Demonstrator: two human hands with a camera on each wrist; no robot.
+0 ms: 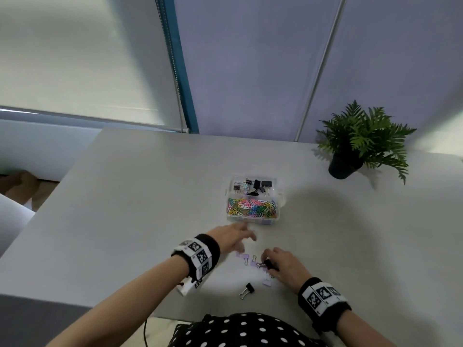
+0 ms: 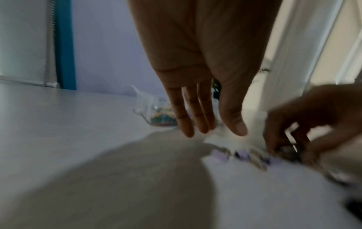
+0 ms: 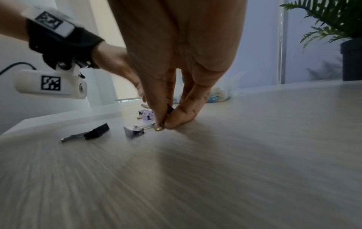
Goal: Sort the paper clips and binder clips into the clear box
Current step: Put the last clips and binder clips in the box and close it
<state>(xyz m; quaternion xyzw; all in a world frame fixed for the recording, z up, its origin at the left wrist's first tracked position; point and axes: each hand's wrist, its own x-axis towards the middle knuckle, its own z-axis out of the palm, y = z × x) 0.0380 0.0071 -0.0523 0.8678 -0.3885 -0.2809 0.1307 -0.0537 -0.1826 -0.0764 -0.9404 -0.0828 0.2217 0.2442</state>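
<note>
matte grey table (image 1: 125,209); right hand (image 1: 285,265) pinches glossy black binder clip (image 1: 268,263).

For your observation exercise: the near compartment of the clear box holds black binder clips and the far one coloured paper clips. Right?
Reversed. In the head view the clear box holds coloured paper clips in its near compartment and binder clips in the far one.

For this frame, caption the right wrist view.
Right hand pinches a black binder clip off the table.
</note>
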